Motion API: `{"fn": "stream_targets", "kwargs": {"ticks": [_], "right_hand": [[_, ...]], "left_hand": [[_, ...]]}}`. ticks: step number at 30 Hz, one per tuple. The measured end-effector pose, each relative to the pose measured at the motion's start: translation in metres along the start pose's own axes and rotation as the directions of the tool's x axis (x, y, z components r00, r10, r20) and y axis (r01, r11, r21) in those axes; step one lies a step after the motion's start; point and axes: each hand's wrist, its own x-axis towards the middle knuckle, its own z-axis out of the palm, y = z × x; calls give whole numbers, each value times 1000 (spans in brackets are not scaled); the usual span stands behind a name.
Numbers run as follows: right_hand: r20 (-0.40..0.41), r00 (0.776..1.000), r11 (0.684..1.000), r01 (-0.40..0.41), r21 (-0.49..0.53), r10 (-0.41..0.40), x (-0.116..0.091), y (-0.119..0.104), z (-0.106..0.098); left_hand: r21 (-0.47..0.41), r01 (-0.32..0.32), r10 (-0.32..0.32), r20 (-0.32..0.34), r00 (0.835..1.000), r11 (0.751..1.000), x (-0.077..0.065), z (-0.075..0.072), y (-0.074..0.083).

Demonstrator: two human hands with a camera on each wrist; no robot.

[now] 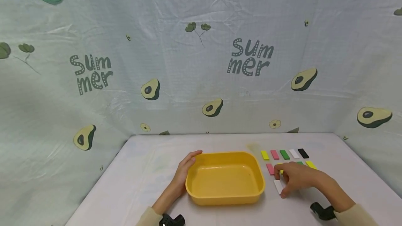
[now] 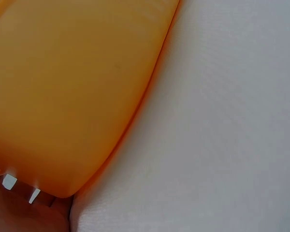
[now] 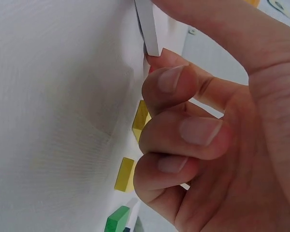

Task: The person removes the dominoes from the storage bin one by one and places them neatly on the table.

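Note:
My left hand (image 1: 185, 170) holds the left side of a yellow plastic basin (image 1: 226, 200), its fingers reaching round the far left corner. In the left wrist view, the fingers (image 2: 24, 208) lie against the basin's outer wall (image 2: 77, 96). To the right of the basin, my right hand (image 1: 299, 176) pinches a small white block (image 1: 278, 186) between thumb and index finger, low over the table. The right wrist view has the white block (image 3: 150, 29) at the top, with the other fingers (image 3: 171, 128) curled below it.
Beyond the right hand lies a row of flat blocks: yellow (image 1: 265, 155), pink (image 1: 274, 154), green (image 1: 284, 154), white (image 1: 294, 153) and black (image 1: 303, 153). A nearer row, partly hidden by the hand, has a pink block (image 1: 270, 169) and a yellow block (image 1: 311, 164). A printed curtain (image 1: 176, 55) hangs behind the table.

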Motion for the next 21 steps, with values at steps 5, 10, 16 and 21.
{"fn": "stream_targets", "kwargs": {"ticks": [5, 10, 16, 21], "right_hand": [[-7, 1000, 1000, -4, -5, 4, 0, 0, 0], [-5, 1000, 1000, -1, 3, 1, 0, -1, 0], [1, 1000, 1000, 2, 13, -2, 0, 0, 1], [-9, 1000, 999, 26, 34, -25, -3, 1, -3]], "left_hand": [[9, -3, 3, -4, 1000, 1000, -1, 1, 1], [5, 15, -15, -14, 1000, 1000, -1, 2, 1], [-1, 13, -13, -6, 1000, 1000, -1, 1, 1], [-2, 13, -13, 6, 1000, 1000, 0, 0, 0]]}}
